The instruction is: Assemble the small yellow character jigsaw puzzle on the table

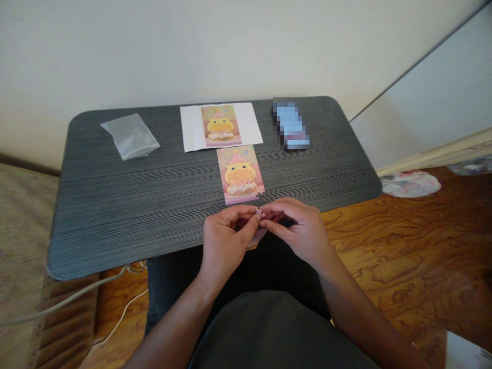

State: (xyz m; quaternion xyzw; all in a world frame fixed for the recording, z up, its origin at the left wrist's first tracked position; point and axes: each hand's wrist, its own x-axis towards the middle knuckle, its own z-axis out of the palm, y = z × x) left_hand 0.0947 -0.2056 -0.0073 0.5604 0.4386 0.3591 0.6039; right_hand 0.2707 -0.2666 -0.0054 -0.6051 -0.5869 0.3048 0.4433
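A small pinkish jigsaw puzzle piece (pixel 261 213) is pinched between the fingertips of my left hand (pixel 229 231) and my right hand (pixel 299 225), at the table's front edge. Just beyond them lies a jigsaw puzzle (pixel 241 174) showing a yellow creature in a pink party hat above a cake. Its lower right corner has a jagged gap. Behind the puzzle, touching or nearly touching it, rests a white sheet (pixel 192 128) printed with the same picture. Part of a pale, flat item (pixel 257 238) shows below my hands; the rest of it is hidden.
The dark table (pixel 154 205) stands against a pale wall. A clear plastic bag (pixel 132 137) lies at its left, and a pixelated phone-like device (pixel 291 125) at the back right. Cables (pixel 96 284) run past the left front. A plastic bag (pixel 411 183) rests on the wooden floor (pixel 403 256).
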